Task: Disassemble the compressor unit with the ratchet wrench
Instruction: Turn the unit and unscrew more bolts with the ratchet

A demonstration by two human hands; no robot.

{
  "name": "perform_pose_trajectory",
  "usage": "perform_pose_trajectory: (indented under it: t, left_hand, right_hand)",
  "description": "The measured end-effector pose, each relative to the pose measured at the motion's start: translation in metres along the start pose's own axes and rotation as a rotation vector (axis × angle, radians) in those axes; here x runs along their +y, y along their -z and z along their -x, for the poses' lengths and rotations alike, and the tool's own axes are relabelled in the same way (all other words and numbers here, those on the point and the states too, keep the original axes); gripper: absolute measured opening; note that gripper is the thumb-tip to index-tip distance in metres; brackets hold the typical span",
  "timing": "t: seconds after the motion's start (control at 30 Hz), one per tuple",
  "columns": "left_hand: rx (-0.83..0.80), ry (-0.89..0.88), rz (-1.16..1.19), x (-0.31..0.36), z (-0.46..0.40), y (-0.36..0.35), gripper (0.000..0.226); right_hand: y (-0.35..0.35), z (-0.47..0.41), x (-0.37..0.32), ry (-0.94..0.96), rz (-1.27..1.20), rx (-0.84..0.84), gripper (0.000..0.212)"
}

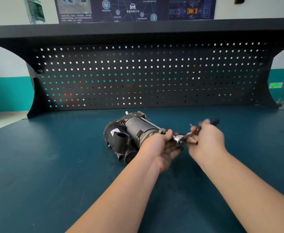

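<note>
The compressor unit (129,133), a grey metal cylinder with black plastic parts, lies on its side on the green bench top. My left hand (161,145) grips its near right end, thumb by the bolt head. The ratchet wrench (179,139) has its chrome head seated at that end of the compressor. Its dark handle runs up to the right into my right hand (206,140), which is closed around it and blurred by motion. A long through-bolt (152,123) runs along the top of the cylinder.
The dark green bench top (54,165) stretches wide on both sides of the compressor. A black pegboard back panel (146,76) stands behind it, under a shelf. A plastic bottle (34,10) stands on the shelf at the left.
</note>
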State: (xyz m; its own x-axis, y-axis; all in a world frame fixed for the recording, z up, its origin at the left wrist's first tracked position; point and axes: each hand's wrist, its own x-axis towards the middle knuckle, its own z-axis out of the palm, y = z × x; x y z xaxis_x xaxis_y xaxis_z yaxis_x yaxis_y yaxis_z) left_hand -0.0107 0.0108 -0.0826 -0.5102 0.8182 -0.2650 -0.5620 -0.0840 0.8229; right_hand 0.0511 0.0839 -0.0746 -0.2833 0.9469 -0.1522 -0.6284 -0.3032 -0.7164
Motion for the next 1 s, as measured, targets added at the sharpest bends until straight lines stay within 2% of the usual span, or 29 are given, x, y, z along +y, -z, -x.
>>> perform_pose_trajectory:
  t: [0.03,0.07,0.1,0.13,0.17,0.23,0.27,0.3,0.33,0.4,0.47,0.5,0.57,0.6,0.63,0.67,0.73,0.8,0.9,0.97,1.0]
  left_hand:
    - [-0.002,-0.002,-0.001,0.000,0.001,0.000,0.022]
    - [-0.004,-0.003,-0.007,0.000,0.001,0.000,0.022]
    - [-0.008,-0.003,-0.018,0.000,0.001,0.001,0.021]
    - [-0.012,-0.003,-0.035,0.000,0.001,0.002,0.021]
    - [-0.017,-0.002,-0.050,-0.001,0.001,0.002,0.022]
    - [-0.033,-0.004,-0.088,-0.002,0.003,0.002,0.022]
    - [-0.043,-0.006,-0.105,-0.002,0.003,0.002,0.024]
    - [-0.051,-0.006,-0.111,-0.002,0.004,0.003,0.028]
    - [-0.048,-0.002,-0.108,-0.001,0.005,0.003,0.034]
    - [-0.028,0.013,-0.076,-0.001,0.004,0.004,0.035]
    - [-0.014,0.010,-0.031,0.000,0.004,0.003,0.022]
    - [-0.007,0.008,-0.017,0.000,0.004,0.001,0.018]
    - [-0.002,0.009,-0.008,-0.001,0.003,-0.001,0.019]
    - [-0.002,0.008,-0.010,-0.001,0.002,-0.001,0.020]
    - [-0.003,0.004,-0.013,-0.002,0.001,-0.001,0.020]
    - [-0.002,-0.005,-0.020,-0.002,0.001,0.000,0.019]
    - [0.016,-0.036,-0.047,-0.002,-0.001,0.000,0.014]
    - [0.048,-0.086,-0.081,-0.004,-0.003,0.001,0.009]
    - [0.071,-0.153,-0.125,-0.007,-0.006,0.001,0.021]
    - [0.085,-0.162,-0.129,-0.009,-0.008,0.002,0.029]
    - [0.096,-0.162,-0.125,-0.009,-0.009,0.002,0.030]
  right_hand:
    - [0.003,-0.002,0.001,-0.166,-0.116,0.056,0.023]
    - [0.004,-0.002,0.004,-0.240,-0.165,0.087,0.024]
    - [0.003,-0.002,0.004,-0.215,-0.148,0.075,0.025]
    - [0.002,-0.002,0.004,-0.090,-0.077,0.021,0.024]
    - [0.000,-0.002,0.002,0.112,0.050,-0.058,0.021]
    - [-0.003,0.006,-0.003,0.621,0.425,-0.270,0.012]
    - [-0.002,0.011,-0.002,0.827,0.607,-0.404,0.012]
    - [0.001,0.015,0.002,0.989,0.768,-0.497,0.021]
    - [0.002,0.018,0.007,1.103,0.885,-0.541,0.030]
    - [0.001,0.024,0.012,1.144,0.889,-0.510,0.032]
    - [-0.003,0.019,0.010,0.929,0.656,-0.358,0.016]
    - [-0.004,0.013,0.006,0.730,0.509,-0.241,0.010]
    - [-0.003,0.001,0.000,0.152,0.173,-0.019,0.019]
    - [0.001,0.001,-0.001,-0.089,-0.003,0.040,0.021]
    - [0.003,-0.001,0.000,-0.227,-0.116,0.075,0.021]
    - [0.005,-0.002,0.001,-0.272,-0.152,0.080,0.020]
    - [0.002,-0.003,0.002,-0.110,-0.049,-0.003,0.019]
    - [-0.003,-0.001,0.000,0.261,0.168,-0.152,0.017]
    - [-0.001,0.012,0.001,0.810,0.536,-0.466,0.015]
    - [0.000,0.019,0.006,0.968,0.672,-0.542,0.023]
    - [0.000,0.020,0.007,0.982,0.690,-0.505,0.024]
